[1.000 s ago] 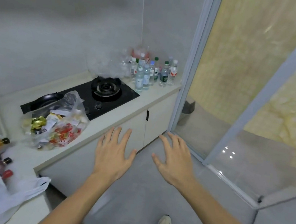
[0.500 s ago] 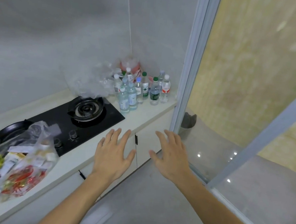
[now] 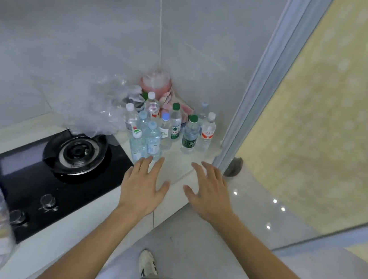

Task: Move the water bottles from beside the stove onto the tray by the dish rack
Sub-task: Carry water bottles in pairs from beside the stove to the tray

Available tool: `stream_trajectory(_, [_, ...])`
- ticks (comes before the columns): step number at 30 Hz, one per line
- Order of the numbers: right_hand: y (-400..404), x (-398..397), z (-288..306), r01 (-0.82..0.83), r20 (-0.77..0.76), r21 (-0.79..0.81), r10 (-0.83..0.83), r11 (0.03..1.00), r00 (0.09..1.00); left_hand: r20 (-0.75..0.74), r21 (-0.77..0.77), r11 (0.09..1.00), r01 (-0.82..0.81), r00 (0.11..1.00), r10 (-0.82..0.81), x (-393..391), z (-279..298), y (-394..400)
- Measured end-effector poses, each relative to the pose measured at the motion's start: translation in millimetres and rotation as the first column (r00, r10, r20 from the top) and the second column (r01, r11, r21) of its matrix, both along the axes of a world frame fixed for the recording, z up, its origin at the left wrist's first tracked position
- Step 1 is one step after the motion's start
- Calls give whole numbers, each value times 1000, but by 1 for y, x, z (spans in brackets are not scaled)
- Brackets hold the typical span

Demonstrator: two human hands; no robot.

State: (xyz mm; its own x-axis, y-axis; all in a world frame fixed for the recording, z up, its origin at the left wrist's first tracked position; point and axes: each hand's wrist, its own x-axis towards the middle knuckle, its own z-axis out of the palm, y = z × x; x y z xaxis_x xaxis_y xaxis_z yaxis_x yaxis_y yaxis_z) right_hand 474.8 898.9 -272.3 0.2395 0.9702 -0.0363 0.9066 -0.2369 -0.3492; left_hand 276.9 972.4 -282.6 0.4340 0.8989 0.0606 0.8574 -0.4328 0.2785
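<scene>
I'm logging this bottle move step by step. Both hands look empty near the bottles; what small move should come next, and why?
Probably reach the left hand forward to close on the nearest bottle. Both the left hand and the right hand are open and empty, and that bottle stands upright at the front of the cluster, just past the left fingers.

water bottles [image 3: 168, 128] on counter corner, right of stove [image 3: 75, 155] | plastic bag [image 3: 103, 103] behind stove

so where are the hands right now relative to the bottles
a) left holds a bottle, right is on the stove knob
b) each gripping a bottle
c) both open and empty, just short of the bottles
c: the left hand and right hand are spread open and empty, just short of the water bottles standing on the counter.
</scene>
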Motion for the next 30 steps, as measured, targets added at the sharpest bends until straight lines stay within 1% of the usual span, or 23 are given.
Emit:
stream_trajectory(5, [80,14,-4,-30,3,1,30,1000,1000,-22,3,999,-37,999,37,4,1,78])
stream_trajectory(8, [115,18,-8,-58,-7,-16,58,998,998,-32,1,997,-79,996,79,5,-1,111])
stream_trajectory(12, [160,25,-17,-152,-18,-7,152,988,988,-19,15,991,-135,991,135,10,-7,140])
stream_trajectory(15, [197,26,-23,-238,-40,32,239,971,970,-11,0,977,-212,977,212,12,-9,157])
stream_trajectory(19, [244,18,-28,-379,-101,44,381,924,919,31,-150,937,-314,946,322,8,-14,175])
stream_trajectory(23, [278,5,-47,-507,-219,-15,492,862,842,60,-309,877,-369,912,405,9,-25,184])
stream_trajectory(26, [288,0,-64,-528,-285,-16,502,849,816,68,-420,808,-413,874,482,10,-36,187])
stream_trajectory(30, [295,-1,-80,-487,-347,17,462,873,816,127,-468,763,-445,821,556,10,-53,187])
